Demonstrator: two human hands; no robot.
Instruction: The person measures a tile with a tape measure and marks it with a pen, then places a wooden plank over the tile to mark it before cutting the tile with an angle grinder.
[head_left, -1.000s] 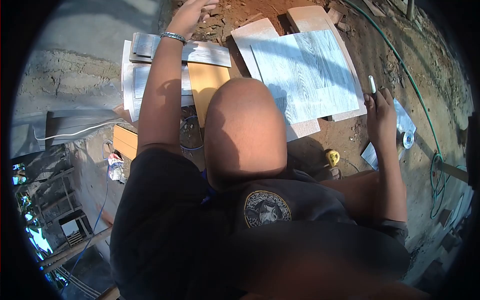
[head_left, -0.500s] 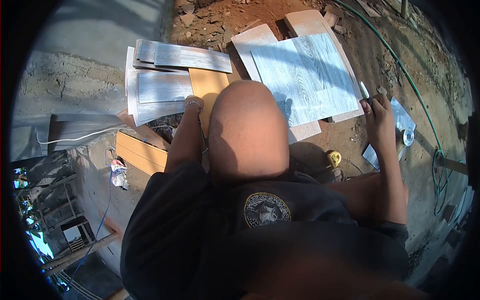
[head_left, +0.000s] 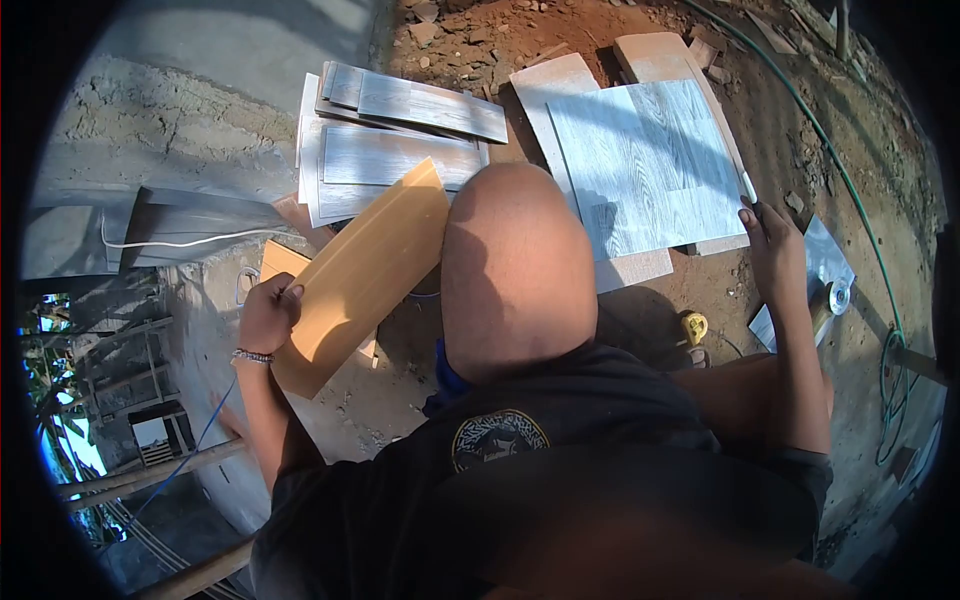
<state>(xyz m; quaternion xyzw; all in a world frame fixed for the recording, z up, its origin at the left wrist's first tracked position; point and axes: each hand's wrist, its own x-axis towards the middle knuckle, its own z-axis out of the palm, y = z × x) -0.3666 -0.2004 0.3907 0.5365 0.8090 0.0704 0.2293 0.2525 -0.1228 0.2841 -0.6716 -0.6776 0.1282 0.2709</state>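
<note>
My left hand [head_left: 270, 317] is closed on the edge of a yellow-brown board [head_left: 365, 285], which is tilted beside my raised knee. Its far end overlaps the stacked grey wood-grain tiles [head_left: 385, 157]. My right hand [head_left: 777, 250] is closed around a slim marker [head_left: 748, 188] whose white end points away from me. Close to that hand lies a large grey wood-grain tile [head_left: 650, 165], resting on other tiles. Another yellow-brown board [head_left: 283, 258] is partly hidden behind my left hand and the held board.
A yellow tape measure [head_left: 695, 328] sits on the dirt right of my knee. A power tool with a round disc [head_left: 838, 298] lies by a tile piece at the right. A green hose [head_left: 835, 165] runs along the right side. Rubble [head_left: 460, 50] lies at the back.
My left hand has drawn the yellow-brown board from beside the stacked tiles back to the left and towards me, turning it slantwise. My right hand still holds the marker, slightly lower in view.
</note>
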